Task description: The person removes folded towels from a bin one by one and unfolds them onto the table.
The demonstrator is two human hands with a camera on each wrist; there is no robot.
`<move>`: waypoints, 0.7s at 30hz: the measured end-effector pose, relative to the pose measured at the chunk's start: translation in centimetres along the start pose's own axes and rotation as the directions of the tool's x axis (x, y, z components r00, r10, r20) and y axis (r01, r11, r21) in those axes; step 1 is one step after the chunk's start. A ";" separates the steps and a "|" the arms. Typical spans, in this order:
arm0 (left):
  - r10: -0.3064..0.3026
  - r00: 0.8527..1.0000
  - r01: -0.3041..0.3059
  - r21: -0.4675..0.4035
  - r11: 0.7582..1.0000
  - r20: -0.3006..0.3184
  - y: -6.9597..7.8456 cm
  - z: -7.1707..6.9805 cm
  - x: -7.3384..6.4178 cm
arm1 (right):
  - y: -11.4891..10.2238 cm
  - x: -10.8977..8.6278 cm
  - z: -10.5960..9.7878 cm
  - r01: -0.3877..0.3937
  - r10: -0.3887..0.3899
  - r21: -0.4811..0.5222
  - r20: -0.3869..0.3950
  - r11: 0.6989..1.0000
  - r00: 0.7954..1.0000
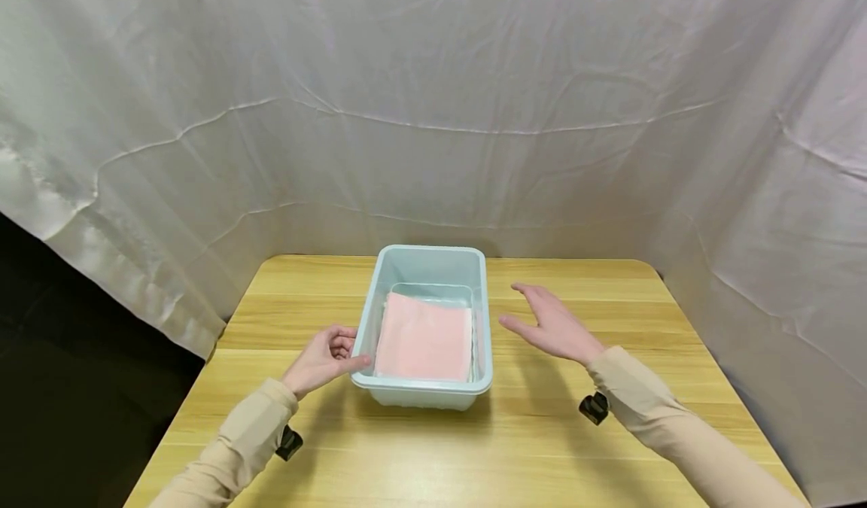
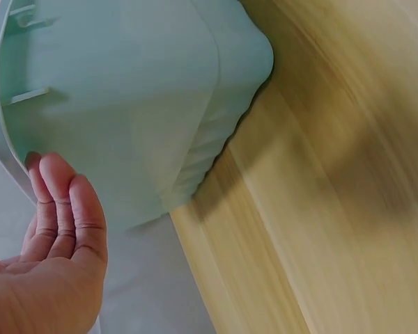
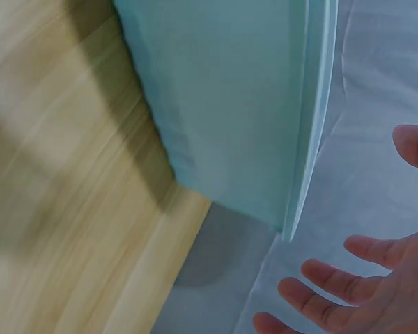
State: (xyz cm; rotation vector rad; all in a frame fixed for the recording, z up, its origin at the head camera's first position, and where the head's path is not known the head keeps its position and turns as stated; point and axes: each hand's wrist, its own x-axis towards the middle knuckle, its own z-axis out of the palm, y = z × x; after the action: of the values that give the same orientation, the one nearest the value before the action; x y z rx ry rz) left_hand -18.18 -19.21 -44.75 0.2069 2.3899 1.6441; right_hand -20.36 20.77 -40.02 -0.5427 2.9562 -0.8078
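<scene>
A pale, silvery-grey curtain [image 1: 433, 169] hangs in soft folds before you, wrapping behind the far edge of a light wood-grain table [image 1: 582, 448] and along both its sides. Wavy creases [image 1: 420, 126] run across the fabric, and to your left its slanting lower hem [image 1: 129, 290] drops toward the table's edge above a dark area [image 1: 68, 357] whose contents you cannot make out. The tabletop before you shows yellow-tan, plank-like bands, two rounded far corners and a bright patch of glare [image 1: 413, 482] near the bottom of the head view. Your wrist views catch the same banded wood, with greyish fabric beyond its edge.
</scene>
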 end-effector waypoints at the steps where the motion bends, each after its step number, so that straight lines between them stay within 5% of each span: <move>1: -0.001 1.000 0.001 -0.005 1.000 0.002 0.1 0.2 -0.1 | -0.3 0.2 0.0 0.006 -0.006 -0.010 0.003 1.000 1.000; 21: 0.006 0.999 -0.003 -0.060 0.998 0.045 0.8 2.4 -1.0 | -6.2 3.8 0.7 0.069 -0.047 -0.145 0.147 0.987 0.988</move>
State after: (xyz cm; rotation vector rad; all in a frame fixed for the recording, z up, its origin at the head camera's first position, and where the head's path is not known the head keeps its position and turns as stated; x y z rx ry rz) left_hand -16.62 -17.01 -44.68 0.2369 2.3049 1.6926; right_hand -21.84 14.10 -37.30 -0.6675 2.8946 -0.5274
